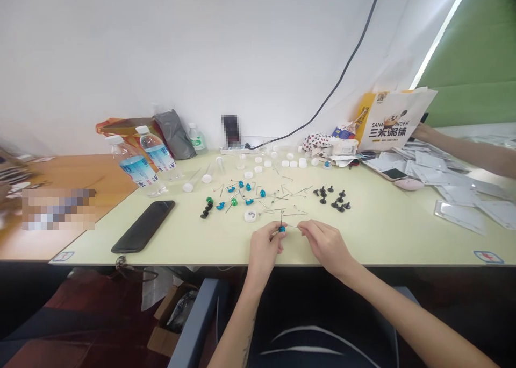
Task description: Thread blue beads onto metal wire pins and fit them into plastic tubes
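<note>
While the right hand's (322,241) fingers pinch a thin metal wire (293,226), the left's (266,244) grip a small blue plastic piece (282,229) at their tips.

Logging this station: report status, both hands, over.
Left hand: grip on small blue part. Right hand: grip on thin metal rod. Loose metal pins just beyond.
</note>
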Action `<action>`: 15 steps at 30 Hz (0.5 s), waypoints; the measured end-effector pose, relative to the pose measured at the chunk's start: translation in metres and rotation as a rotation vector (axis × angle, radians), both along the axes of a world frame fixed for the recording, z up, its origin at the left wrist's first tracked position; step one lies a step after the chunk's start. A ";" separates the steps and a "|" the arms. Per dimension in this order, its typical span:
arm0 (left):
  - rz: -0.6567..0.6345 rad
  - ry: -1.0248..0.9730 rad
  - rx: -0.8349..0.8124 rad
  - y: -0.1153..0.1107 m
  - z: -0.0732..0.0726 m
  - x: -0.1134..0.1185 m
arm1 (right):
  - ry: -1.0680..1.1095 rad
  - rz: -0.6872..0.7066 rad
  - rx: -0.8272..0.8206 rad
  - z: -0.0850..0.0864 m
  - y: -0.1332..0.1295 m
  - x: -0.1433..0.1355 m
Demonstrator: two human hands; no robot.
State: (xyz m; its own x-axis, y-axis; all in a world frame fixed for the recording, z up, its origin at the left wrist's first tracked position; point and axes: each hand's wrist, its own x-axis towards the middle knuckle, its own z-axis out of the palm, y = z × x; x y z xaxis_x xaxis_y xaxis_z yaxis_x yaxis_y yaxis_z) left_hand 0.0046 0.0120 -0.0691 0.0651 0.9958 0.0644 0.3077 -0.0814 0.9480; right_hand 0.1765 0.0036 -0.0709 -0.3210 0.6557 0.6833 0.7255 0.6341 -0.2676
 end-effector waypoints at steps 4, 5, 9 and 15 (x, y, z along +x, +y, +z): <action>0.002 0.107 0.069 -0.002 0.002 0.000 | 0.038 0.008 -0.021 0.000 0.000 0.001; 0.007 0.122 0.079 -0.003 0.003 0.000 | 0.047 0.008 -0.027 -0.001 0.000 0.001; 0.035 0.136 0.124 -0.005 0.005 0.001 | 0.064 0.004 -0.047 -0.001 0.000 0.001; 0.073 0.149 0.111 -0.011 0.012 -0.009 | 0.106 0.003 -0.025 0.001 0.000 0.001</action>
